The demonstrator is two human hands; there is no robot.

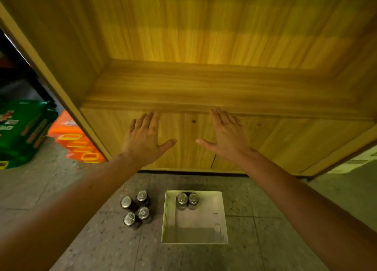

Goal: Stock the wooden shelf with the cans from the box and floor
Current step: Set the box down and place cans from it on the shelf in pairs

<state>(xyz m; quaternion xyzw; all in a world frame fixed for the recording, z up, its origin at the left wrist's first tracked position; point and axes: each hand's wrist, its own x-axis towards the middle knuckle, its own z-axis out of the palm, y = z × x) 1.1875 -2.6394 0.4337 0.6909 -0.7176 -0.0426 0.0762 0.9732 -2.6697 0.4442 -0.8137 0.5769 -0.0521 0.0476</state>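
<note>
My left grip and right grip were bare hands, with knuckles and tendon lines showing on their backs. My left forearm and right forearm were bare as well, uncovered from wrist to the edge of view, their near parts blurred.

This is looking like a shop's stockroom. At left, green drink cases and orange packs are lying beside the wooden shelf.

Yellow-brown grained wooden shelf, white box, silver-topped dark cans, speckled grey floor, green and orange packs.
</note>
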